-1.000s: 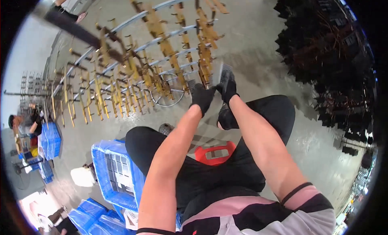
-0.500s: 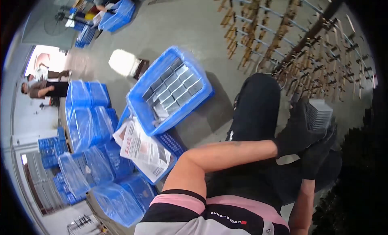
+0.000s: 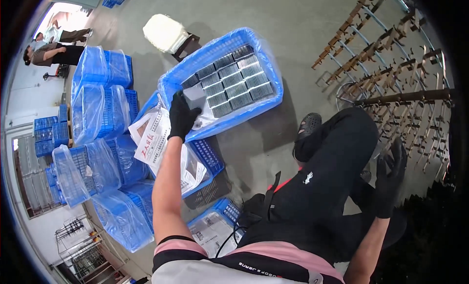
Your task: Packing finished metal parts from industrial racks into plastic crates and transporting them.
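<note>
Both my hands wear dark gloves. My left hand (image 3: 182,116) reaches over the near left rim of a blue plastic crate (image 3: 221,39) lined with clear film. Its thumb stands apart from the fingers, and I see nothing held in it. Inside the crate, grey finned metal blocks (image 3: 235,82) sit side by side in rows. Next to my left fingertips lies a flat light-grey piece (image 3: 194,95), whose kind I cannot tell. My right hand (image 3: 391,172) is raised beside my right leg, fingers apart and nothing in it.
Printed newspaper sheets (image 3: 152,137) lie on another blue crate below the lined one. Film-covered blue crates (image 3: 100,108) are stacked at left. A rack with rusty hooks (image 3: 400,64) stands at right. Beyond the crate is a pale-topped stool (image 3: 165,33). Two people (image 3: 53,54) are far left.
Half a second ago both hands were together at the right around a stack of grey finned pieces. Now they are apart: the left has swung over to the crate, and that stack is out of them.
</note>
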### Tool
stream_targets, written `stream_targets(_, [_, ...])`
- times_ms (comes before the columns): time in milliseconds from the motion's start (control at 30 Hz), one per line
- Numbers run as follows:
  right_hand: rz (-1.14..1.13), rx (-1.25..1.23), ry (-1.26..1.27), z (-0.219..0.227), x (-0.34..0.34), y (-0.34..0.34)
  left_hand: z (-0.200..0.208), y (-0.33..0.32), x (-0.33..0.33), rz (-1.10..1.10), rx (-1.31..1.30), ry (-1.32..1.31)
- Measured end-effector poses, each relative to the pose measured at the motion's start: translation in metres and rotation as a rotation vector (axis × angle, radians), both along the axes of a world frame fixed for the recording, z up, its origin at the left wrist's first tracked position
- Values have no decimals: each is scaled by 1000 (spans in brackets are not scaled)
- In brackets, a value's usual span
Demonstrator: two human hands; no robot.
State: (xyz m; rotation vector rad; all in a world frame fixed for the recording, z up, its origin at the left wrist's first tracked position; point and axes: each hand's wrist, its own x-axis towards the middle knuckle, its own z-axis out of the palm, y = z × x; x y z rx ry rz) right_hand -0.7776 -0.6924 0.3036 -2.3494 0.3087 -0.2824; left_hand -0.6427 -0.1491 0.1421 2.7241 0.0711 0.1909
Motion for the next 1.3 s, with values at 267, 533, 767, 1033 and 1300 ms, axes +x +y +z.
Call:
stream_targets(267, [-209, -70, 284, -38, -39, -46, -131, 50, 19, -33, 355, 379])
stream_targets(533, [-248, -54, 401, -62, -52, -48, -170, 51, 41, -21, 500, 146])
stream_targets(767, [-240, -140, 474, -46, -65, -50, -213, 6, 65, 107, 362, 187])
stream_targets(1033, [180, -151, 635, -40, -18, -73, -232, 79, 106, -40, 659, 258])
stream_targets(1300, [-243, -209, 712, -211, 3, -178, 32, -190, 136, -488, -383, -31])
